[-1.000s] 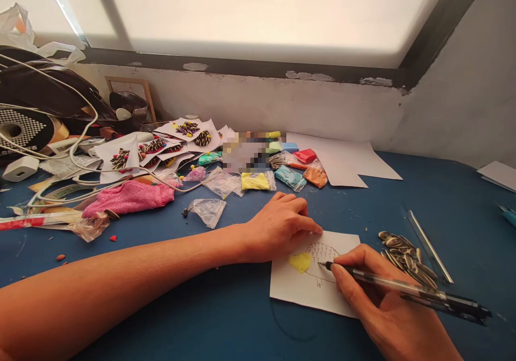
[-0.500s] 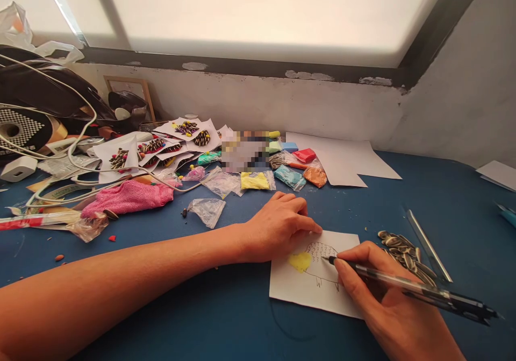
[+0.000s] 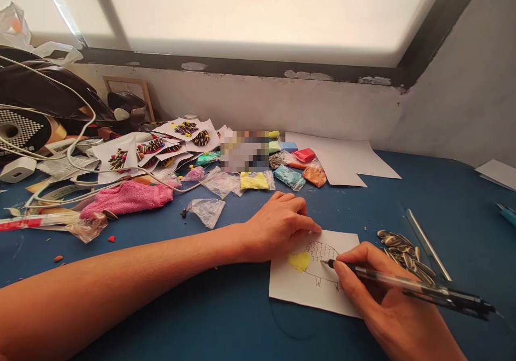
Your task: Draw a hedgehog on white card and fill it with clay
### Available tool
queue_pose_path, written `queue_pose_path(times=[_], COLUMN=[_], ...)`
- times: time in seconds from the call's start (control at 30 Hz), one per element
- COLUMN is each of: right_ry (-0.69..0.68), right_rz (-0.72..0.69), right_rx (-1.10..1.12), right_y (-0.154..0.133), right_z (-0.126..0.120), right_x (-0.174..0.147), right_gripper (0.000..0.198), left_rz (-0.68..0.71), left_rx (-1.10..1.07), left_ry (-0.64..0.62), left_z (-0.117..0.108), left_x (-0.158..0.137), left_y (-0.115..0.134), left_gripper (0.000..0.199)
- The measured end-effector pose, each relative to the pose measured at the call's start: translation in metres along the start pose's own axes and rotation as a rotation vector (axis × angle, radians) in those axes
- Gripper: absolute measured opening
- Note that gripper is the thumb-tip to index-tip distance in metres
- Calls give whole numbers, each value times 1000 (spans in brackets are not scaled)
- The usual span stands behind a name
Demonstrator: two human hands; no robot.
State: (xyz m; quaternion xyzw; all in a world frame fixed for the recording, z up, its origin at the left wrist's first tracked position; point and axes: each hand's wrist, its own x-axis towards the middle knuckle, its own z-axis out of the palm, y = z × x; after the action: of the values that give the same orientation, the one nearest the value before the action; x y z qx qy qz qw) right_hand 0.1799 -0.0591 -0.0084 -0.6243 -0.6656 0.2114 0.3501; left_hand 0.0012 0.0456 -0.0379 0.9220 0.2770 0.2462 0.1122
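Observation:
A small white sheet of paper (image 3: 298, 291) lies on the blue table, bearing a pen-drawn rounded body with rows of small scallops and short legs. At the drawing's left end is a flat yellow patch (image 3: 299, 261). My left hand (image 3: 282, 226) rests at the paper's upper left edge, its index finger stretched along the top and its other fingers loosely bent, with nothing held. Closed around a black, partly clear pen (image 3: 407, 283), my right hand (image 3: 382, 296) holds the tip on the drawing, inside the body. That hand covers the paper's right part.
Sunflower seeds (image 3: 405, 256) lie in a pile beside a clear rod (image 3: 429, 245) on the right. Colourful clay packets (image 3: 289, 177), larger white paper (image 3: 342, 156) and decorated cards (image 3: 161, 154) are farther back. A pink cloth (image 3: 129, 197) and white cables (image 3: 86, 129) occupy the left.
The pen tip has shifted slightly downward within the drawn body, and a few more scallop marks seem to show. My left hand stays in place on the paper.

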Motion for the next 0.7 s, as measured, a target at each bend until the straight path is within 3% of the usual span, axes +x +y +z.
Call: queue_pose_path(times=[0.2,0.7], right_ry=[70,28], right_rz=[18,-20], right_rx=[15,-80], right_y=[1,7], right_z=[-2,-4], right_x=[1,3], right_gripper=[19,20], left_rz=[-2,0], left_rx=[-9,-17], left_ry=[5,18], left_z=[1,1], left_x=[1,1], left_y=[-1,0], left_gripper=[25,25])
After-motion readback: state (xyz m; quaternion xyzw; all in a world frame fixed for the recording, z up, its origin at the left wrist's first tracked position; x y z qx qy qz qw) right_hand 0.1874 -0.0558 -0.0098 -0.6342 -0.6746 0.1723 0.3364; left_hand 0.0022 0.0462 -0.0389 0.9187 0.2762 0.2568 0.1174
